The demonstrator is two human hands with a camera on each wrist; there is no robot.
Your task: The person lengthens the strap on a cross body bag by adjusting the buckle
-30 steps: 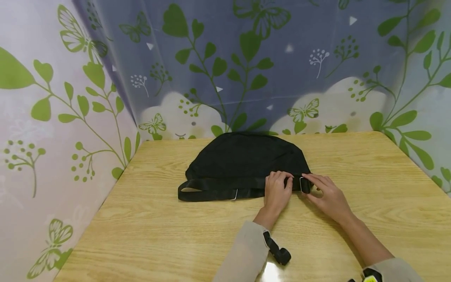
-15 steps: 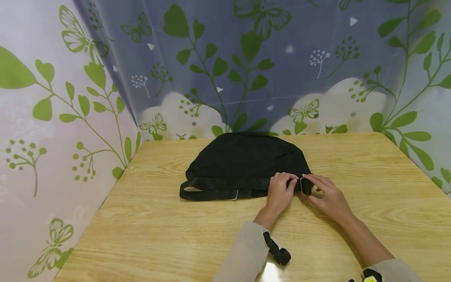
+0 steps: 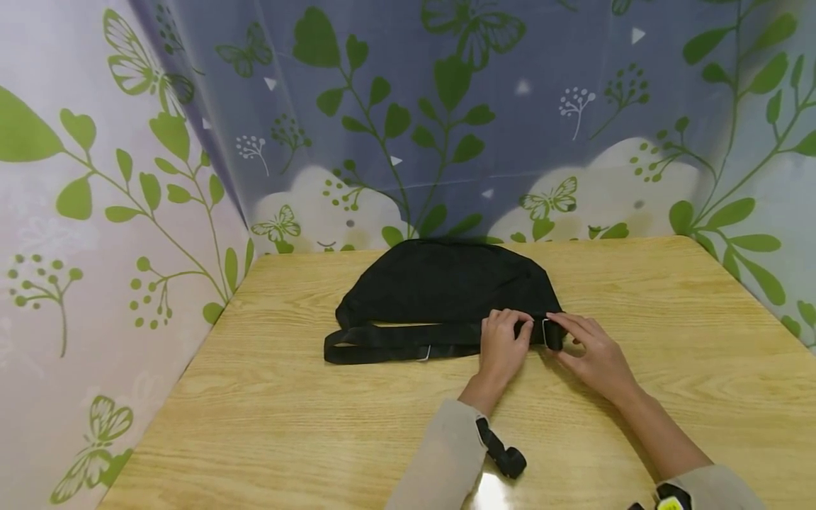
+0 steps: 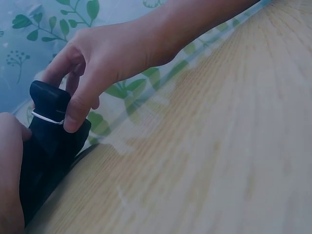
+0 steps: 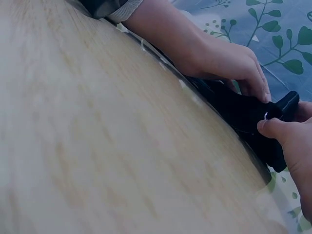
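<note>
Right of centre, the left hand (image 3: 503, 345) and right hand (image 3: 596, 360) are pinching a flat black cloth strap (image 3: 421, 334); yellow wooden table (image 3: 287, 425) is newly showing between it and the soft, half-round black bag (image 3: 440, 283).

no text is readable, the yellow wrist tag (image 3: 670, 504) seemingly too blurred.

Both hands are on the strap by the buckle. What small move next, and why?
Probably have the left hand ease a little strap toward the buckle while the right hand steadies it. The right hand pinches the strap's end at the buckle, the left grips just beside it, and the strap's other end lies loosely looped on the table.
</note>
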